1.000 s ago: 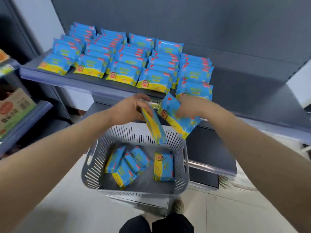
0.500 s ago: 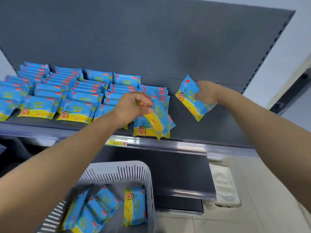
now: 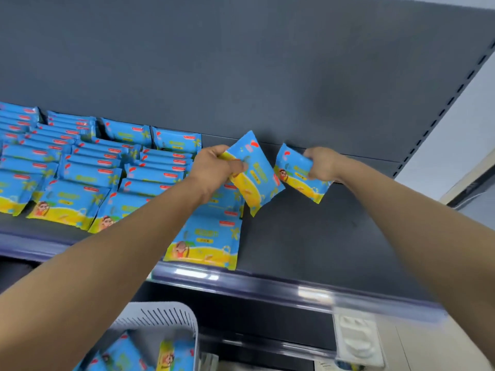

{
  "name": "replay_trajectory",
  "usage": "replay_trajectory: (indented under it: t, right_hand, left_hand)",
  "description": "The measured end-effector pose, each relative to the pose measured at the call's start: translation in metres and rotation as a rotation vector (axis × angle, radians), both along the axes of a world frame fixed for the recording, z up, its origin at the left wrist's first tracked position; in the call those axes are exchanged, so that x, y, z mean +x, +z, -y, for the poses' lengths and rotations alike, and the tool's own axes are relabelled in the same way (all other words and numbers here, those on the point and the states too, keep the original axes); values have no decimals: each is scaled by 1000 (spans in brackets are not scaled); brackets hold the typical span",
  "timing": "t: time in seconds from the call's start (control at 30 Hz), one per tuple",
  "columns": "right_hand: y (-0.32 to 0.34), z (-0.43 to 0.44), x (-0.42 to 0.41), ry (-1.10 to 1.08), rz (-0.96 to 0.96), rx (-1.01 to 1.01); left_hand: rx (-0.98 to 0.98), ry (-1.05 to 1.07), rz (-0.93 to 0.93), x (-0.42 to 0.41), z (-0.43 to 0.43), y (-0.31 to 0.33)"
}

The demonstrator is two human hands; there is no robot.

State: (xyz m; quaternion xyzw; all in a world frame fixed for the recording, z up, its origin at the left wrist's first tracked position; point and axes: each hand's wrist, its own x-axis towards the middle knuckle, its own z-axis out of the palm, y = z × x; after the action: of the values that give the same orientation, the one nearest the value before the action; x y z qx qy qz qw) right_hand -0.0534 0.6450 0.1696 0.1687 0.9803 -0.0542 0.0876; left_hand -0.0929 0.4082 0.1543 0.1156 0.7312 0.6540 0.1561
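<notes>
**Two more packets on their way to the shelf**

Caught mid-placement at the dark grey metal shelf [image 3: 308, 236]. Gripped in the left hand [image 3: 214, 167], fingers curled round one long edge and thumb pressed across the face: a flat blue-and-yellow plastic packet [image 3: 257, 178], tilted and held above the rightmost column of the rows of matching blue-and-yellow packets [image 3: 88, 167]. Pinched in the right hand [image 3: 320, 164], fingers clenched on the right end: a second identical packet [image 3: 297, 175], low over bare shelf just beside the first, near the dark grey back panel [image 3: 241, 62] and apart from the stock. Touching the shelf or not, cannot tell.

Judged to be the setting-down step, with neither packet released yet. Called for next, by the look of it: laying the left packet flat at the back of that rightmost column, edges squared with its neighbours. Then starting a fresh column with the right one, in line with the rows. After that, letting go and reaching down to the pale grey slotted plastic basket [image 3: 160, 314], with more of the same loose packets [image 3: 174, 354] lying inside at the bottom of the view.

Against the frame half a second earlier: further back over the shelf for the left hand, away from the front of the column. Lower for the right hand, from mid-air before the panel to the foot of it. Closer together for the two packets, now just beside one another. Less of the basket in view.
</notes>
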Motion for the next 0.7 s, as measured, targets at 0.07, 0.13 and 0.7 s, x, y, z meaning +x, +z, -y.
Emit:
replay_trajectory:
  t: [0.07, 0.13, 0.7]
  right_hand:
    - [-7, -4, -15, 59, 9, 12]
    - [-16, -6, -28, 102, 17, 0]
    - [-44, -34, -52, 184, -288, 268]
  left_hand:
    - [-5, 14, 12, -5, 0, -2]
    - [-11, 26, 21, -11, 4, -5]
    - [-391, -71, -237, -24, -59, -33]
